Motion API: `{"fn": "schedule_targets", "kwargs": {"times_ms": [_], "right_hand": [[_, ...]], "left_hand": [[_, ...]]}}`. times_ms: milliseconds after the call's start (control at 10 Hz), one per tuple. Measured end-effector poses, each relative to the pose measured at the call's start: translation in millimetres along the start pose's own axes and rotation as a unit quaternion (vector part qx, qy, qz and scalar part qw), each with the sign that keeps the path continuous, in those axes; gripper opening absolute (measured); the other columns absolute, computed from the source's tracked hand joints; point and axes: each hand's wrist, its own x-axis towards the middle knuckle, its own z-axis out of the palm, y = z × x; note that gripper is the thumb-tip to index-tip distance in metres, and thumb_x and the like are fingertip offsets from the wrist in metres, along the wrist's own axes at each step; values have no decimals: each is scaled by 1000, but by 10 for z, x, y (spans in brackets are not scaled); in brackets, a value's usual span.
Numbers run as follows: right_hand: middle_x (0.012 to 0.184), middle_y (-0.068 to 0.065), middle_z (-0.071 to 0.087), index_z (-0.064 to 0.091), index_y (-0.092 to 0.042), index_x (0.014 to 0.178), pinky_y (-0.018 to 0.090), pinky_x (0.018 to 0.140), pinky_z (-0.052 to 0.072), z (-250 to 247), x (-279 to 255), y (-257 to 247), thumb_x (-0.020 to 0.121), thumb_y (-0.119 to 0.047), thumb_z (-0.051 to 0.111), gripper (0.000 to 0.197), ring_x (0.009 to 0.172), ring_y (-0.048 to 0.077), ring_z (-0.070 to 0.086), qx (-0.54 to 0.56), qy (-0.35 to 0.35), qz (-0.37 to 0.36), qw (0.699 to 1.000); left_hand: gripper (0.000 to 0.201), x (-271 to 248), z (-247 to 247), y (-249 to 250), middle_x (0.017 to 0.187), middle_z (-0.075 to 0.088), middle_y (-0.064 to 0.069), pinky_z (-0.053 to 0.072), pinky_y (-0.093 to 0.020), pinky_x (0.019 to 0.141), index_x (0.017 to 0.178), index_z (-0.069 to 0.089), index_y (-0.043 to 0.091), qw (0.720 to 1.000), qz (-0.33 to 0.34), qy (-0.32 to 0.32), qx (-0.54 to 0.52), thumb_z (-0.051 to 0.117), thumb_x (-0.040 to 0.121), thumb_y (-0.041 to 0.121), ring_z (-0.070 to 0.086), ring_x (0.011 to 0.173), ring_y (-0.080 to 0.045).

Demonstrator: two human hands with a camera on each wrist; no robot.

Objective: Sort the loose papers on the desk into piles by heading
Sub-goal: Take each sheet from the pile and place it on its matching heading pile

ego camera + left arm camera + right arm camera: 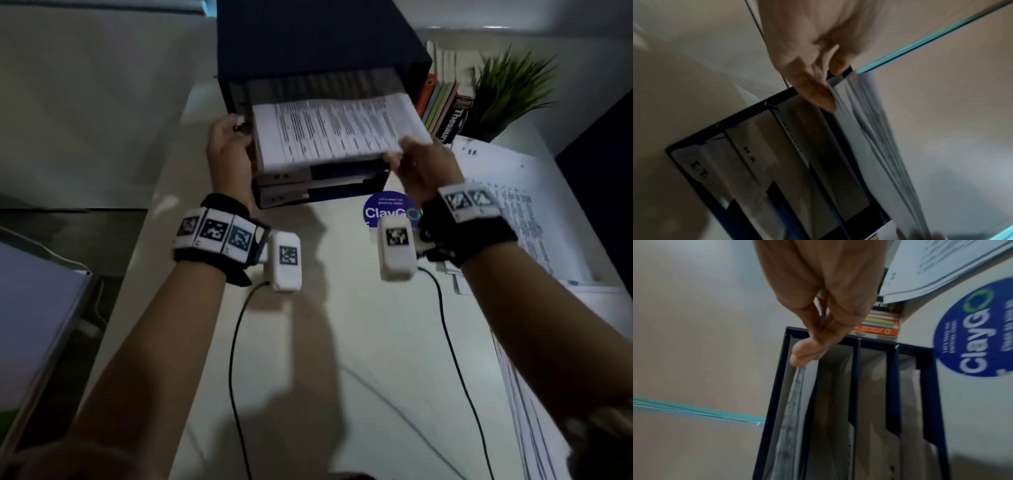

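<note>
nearest the camera, two bare forearms reach forward over the white desk [359, 342], each wearing a dark wrist strap with black-and-white markers and a small white camera unit trailing a black cable. just past the right wrist a round blue sticker [383, 209] reading "claygo" lies on the desk surface. to the right, loose printed papers [520, 205] lie spread over the desk's right side, one marked by hand at its top.

further on, the right hand [421, 164] pinches the near right corner of a stack of printed sheets [335, 130] between thumb and fingers; the right wrist view shows the fingertips [799, 356] closed on the sheets' edge. the left hand [227, 144] is at the stack's left edge, fingers curled beside it; in the left wrist view the thumb [816, 95] touches the paper's edge, but whether it truly grasps the sheets i cannot tell. the stack sits partly inside the top slot of a dark blue tiered paper tray [308, 68], its near half sticking out toward the person. the lower slots hold paper with small labels, too blurred to read apart from what looks like "i.t." on one.

beyond the tray to the right stand a row of books [442, 102] and a green potted plant [507, 89].
</note>
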Motion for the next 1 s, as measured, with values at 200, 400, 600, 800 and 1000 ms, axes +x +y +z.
{"fn": "schedule_targets", "kwargs": {"times_ms": [200,400,600,800,1000], "right_hand": [[121,27,48,31,3,136,23,53,51,578,336,-121,95,4,37,41,45,11,61,-27,39,-39,998],[126,15,57,56,-13,124,36,90,42,734,448,-178,93,-44,43,46,114,35,52,-299,72,-91,947],[93,21,60,51,4,122,29,66,54,737,469,-89,96,-6,42,30,79,28,64,-45,-14,-16,999],[53,4,63,50,-7,76,25,53,53,160,133,-19,92,6,29,30,50,16,62,-174,-38,-38,983],[63,10,62,56,-8,77,19,53,48,-939,-293,14,88,7,39,26,42,0,59,-394,-67,-68,914]], "left_hand": [[49,12,-132,-89,130,51,1,38,-19,98,135,42,13,988,38,13,146,32,90,-4,49,117,-13],[57,56,-107,-141,116,62,4,43,-20,95,128,51,15,978,78,-24,191,31,81,-10,57,109,-14],[57,20,-102,-177,121,54,7,41,-17,96,135,43,15,981,68,-27,182,33,84,-9,52,110,-7],[38,-285,100,-340,122,52,-8,35,-12,81,126,46,4,968,62,-20,241,41,89,-2,51,107,-18],[20,-968,562,-707,71,58,0,44,-17,63,86,58,10,927,-38,-243,283,42,88,-1,55,65,-13]]}}
